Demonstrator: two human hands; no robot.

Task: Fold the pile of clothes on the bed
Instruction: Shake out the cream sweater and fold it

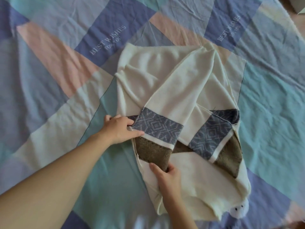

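Note:
A cream knit sweater point(148, 70) with blue patterned bands and brown cuffs lies spread on the bed, both sleeves folded inward across its body. My left hand point(120, 128) pinches the edge of the left sleeve at its blue patterned band point(158, 128). Lower down, my right hand point(166, 177) grips the brown cuff point(153, 151) of that sleeve, thumb on top. The other sleeve point(212, 138) lies slanted on the right side of the sweater, untouched.
The bed carries a patchwork sheet point(66, 63) of blue, pink, teal and white squares with printed words. A small white plush toy point(239, 210) with dark eyes peeks out at the sweater's lower right corner. The bed's edge and floor show at the top right.

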